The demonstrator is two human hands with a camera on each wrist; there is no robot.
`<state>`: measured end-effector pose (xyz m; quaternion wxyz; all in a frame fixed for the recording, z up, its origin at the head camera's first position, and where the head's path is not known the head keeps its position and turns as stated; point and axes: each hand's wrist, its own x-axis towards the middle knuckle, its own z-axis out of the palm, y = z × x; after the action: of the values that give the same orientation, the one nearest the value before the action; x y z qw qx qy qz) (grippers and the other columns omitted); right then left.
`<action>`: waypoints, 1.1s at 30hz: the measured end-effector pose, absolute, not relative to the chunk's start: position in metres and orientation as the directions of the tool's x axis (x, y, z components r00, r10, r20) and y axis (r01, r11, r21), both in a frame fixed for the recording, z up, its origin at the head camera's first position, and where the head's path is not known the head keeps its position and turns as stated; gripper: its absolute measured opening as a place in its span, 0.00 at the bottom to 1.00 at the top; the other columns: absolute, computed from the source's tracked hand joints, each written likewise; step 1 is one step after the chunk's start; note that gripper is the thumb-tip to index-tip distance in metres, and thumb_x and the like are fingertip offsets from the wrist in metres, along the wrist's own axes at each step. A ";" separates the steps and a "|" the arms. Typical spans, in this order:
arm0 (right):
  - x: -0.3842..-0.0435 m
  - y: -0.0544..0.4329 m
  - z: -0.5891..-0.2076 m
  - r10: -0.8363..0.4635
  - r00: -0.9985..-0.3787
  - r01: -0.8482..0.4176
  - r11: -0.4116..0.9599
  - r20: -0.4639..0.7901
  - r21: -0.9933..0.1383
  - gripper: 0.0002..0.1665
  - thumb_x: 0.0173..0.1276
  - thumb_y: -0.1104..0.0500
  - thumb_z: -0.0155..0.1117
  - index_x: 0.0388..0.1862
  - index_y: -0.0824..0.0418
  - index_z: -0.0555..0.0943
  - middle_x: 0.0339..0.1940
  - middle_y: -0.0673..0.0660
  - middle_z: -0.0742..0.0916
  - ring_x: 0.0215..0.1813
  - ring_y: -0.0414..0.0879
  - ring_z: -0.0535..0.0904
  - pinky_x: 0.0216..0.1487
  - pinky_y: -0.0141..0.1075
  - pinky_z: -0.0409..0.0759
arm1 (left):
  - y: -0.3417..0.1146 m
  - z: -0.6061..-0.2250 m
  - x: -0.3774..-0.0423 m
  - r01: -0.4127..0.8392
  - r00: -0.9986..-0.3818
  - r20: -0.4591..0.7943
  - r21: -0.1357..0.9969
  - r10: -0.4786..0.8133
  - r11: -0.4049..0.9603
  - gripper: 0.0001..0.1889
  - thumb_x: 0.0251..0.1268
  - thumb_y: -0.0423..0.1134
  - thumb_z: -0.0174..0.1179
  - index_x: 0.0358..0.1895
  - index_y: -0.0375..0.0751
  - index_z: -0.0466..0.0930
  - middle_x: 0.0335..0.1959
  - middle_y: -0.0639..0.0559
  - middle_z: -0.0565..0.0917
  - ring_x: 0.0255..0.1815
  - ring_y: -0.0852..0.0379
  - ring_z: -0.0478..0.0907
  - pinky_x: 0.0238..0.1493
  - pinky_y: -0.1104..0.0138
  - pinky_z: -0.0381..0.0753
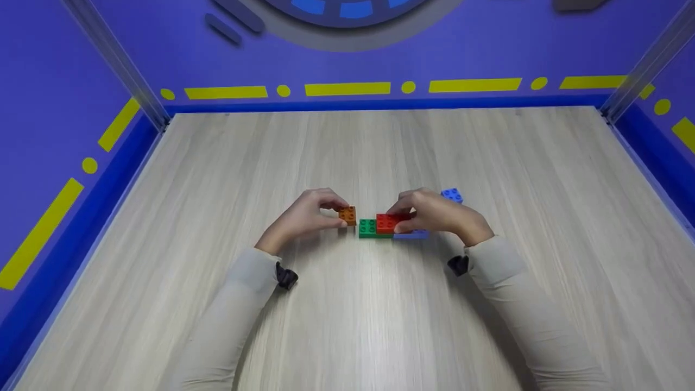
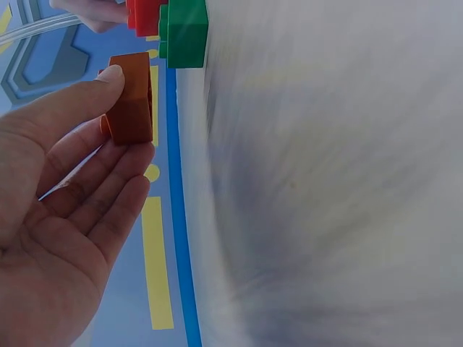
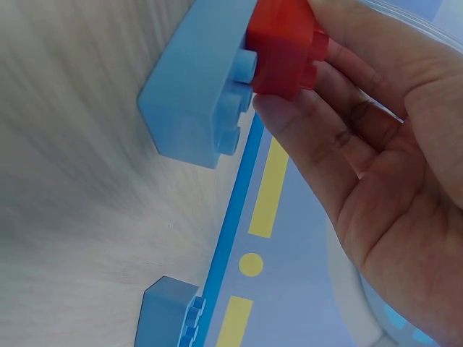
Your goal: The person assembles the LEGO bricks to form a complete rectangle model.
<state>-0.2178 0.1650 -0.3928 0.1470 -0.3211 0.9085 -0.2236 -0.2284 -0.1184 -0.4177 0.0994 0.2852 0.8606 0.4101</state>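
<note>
Beige sleeves nearest us, our left hand pinches an orange four-stud brick — our right hand grips a red brick atop a green brick and a blue brick.

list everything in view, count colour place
orange brick: 1, orange, in left grip
red brick: 1, red, in right grip
green brick: 1, green, under red brick
long blue brick: 1, blue, under red brick
small blue brick: 1, blue, beyond right grip
table: 1, pale woodgrain, beneath
panels: 3, purple-blue with yellow marks, back and sides
posts: 2, grey, back corners
wrist devices: 2, black, at cuffs
sleeves: 2, beige, both arms
grips: 2, bare, above table
</note>
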 end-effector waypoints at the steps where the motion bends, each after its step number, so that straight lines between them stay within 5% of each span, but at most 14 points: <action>1: -0.218 0.165 -0.393 -0.651 -0.749 -0.520 0.692 -0.123 -0.500 0.20 0.61 0.56 0.70 0.52 0.59 0.84 0.46 0.55 0.86 0.47 0.47 0.81 0.50 0.41 0.82 | -0.118 -0.418 -0.228 0.413 -0.814 0.065 0.764 0.577 0.496 0.17 0.55 0.35 0.70 0.49 0.37 0.83 0.46 0.45 0.83 0.49 0.51 0.79 0.58 0.56 0.77; 33: -0.220 0.167 -0.393 -0.674 -0.732 -0.541 0.667 -0.104 -0.512 0.20 0.61 0.56 0.71 0.52 0.60 0.84 0.45 0.55 0.86 0.48 0.48 0.82 0.51 0.43 0.82 | -0.102 -0.420 -0.226 0.425 -0.783 0.060 0.778 0.619 0.462 0.16 0.54 0.34 0.70 0.48 0.37 0.84 0.45 0.46 0.83 0.47 0.53 0.79 0.56 0.60 0.78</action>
<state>-0.2204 0.1669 -0.3932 0.1438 -0.3369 0.9016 -0.2301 -0.2261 -0.1022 -0.4198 0.1162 0.3083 0.8471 0.4170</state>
